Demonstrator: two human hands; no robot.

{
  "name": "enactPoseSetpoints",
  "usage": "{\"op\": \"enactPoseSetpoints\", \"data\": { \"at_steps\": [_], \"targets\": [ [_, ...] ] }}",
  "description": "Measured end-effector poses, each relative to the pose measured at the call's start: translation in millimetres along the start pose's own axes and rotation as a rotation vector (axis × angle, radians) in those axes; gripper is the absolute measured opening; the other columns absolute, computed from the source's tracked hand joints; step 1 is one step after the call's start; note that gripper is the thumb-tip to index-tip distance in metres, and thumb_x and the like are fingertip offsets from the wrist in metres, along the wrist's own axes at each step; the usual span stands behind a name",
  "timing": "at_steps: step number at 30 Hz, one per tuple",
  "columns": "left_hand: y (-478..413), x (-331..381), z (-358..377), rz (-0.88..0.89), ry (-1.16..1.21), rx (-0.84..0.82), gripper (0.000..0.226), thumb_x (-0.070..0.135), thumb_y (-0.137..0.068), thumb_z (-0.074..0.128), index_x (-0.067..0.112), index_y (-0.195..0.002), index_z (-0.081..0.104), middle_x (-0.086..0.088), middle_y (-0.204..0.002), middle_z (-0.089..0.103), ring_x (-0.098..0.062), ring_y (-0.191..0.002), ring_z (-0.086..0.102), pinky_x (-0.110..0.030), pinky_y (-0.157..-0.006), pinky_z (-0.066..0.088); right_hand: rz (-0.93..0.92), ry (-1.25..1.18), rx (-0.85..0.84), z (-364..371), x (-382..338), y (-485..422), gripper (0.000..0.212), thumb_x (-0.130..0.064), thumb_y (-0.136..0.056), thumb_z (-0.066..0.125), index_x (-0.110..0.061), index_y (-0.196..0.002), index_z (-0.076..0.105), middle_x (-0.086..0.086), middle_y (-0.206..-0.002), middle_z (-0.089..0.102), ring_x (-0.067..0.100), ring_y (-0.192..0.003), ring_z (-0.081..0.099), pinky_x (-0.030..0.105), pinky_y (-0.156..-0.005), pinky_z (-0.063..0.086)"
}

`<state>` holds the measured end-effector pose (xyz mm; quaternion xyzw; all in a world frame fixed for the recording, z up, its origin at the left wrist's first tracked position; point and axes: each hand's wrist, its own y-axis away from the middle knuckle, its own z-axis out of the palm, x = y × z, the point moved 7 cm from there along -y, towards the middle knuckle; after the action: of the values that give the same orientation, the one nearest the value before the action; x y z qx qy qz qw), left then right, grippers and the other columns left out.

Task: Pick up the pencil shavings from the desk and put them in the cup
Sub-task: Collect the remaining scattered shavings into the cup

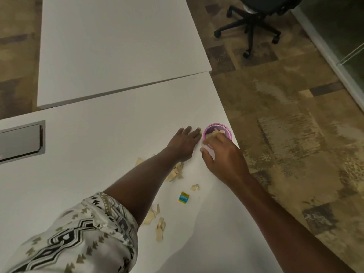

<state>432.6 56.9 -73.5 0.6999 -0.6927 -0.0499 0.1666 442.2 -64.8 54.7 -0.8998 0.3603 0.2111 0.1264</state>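
Note:
A small purple cup (226, 129) stands near the right edge of the white desk (98, 138), with pale shavings inside it. My right hand (222, 154) hovers over the cup's near rim, its fingertips pinched on a clump of shavings (213, 133). My left hand (184, 143) lies flat on the desk just left of the cup, fingers spread, holding nothing that I can see. More pencil shavings lie on the desk: a pile (176, 172) under my left wrist, a small piece (195, 187), and a scatter (159, 226) beside my left forearm.
A small blue-and-yellow sharpener (183, 198) lies among the shavings. A grey cable hatch (20, 141) is set into the desk at the left. A second white desk (118, 46) adjoins at the back. A black office chair (254, 22) stands on the carpet beyond.

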Motion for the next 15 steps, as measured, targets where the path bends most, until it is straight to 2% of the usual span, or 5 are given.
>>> {"op": "enactPoseSetpoints", "data": {
  "at_steps": [2,5,8,11,15],
  "targets": [
    [8,-2,-1,0.0,0.0,0.038,0.061,0.01,-0.092,0.054,0.009,-0.15,0.036,-0.011,-0.156,0.036,-0.033,-0.139,0.036,-0.042,-0.116,0.033,-0.007,-0.07,0.022,2,-10,14,0.029,-0.024,-0.089,0.07,-0.005,-0.111,0.071,0.012,-0.111,0.072,0.023,-0.099,0.068,0.031,-0.084,0.056],
    [28,-9,4,-0.021,0.01,0.052,0.053,0.01,-0.094,0.051,0.006,-0.146,0.041,-0.014,-0.141,0.049,-0.032,-0.122,0.048,-0.043,-0.104,0.044,0.009,-0.127,-0.062,22,-16,37,0.027,-0.026,-0.089,0.07,-0.007,-0.109,0.071,0.009,-0.108,0.072,0.02,-0.093,0.069,0.03,-0.08,0.058],
    [51,-15,12,-0.045,0.017,0.052,0.053,0.012,-0.096,0.05,0.008,-0.147,0.038,-0.015,-0.134,0.05,-0.032,-0.114,0.051,-0.042,-0.096,0.047,0.1,-0.054,-0.267,60,-10,59,0.041,-0.036,-0.092,0.064,-0.013,-0.127,0.062,0.006,-0.128,0.063,0.019,-0.113,0.062,0.027,-0.092,0.051],
    [74,-13,18,-0.045,0.013,0.069,0.051,0.013,-0.096,0.052,0.009,-0.146,0.039,-0.016,-0.129,0.051,-0.033,-0.108,0.052,-0.043,-0.089,0.051,0.226,0.105,-0.515,99,-1,85,0.067,-0.044,-0.094,0.059,-0.021,-0.15,0.032,0.008,-0.156,0.032,0.023,-0.14,0.038,0.032,-0.105,0.044],
    [102,-6,24,-0.047,0.044,0.086,0.044,0.01,-0.096,0.046,0.003,-0.139,0.048,-0.017,-0.119,0.055,-0.034,-0.1,0.053,-0.045,-0.079,0.049,0.195,0.233,-0.595,126,-11,109,0.078,-0.048,-0.096,0.054,-0.023,-0.156,0.011,0.009,-0.164,0.01,0.03,-0.15,0.014,0.036,-0.112,0.038]
  ]
}}
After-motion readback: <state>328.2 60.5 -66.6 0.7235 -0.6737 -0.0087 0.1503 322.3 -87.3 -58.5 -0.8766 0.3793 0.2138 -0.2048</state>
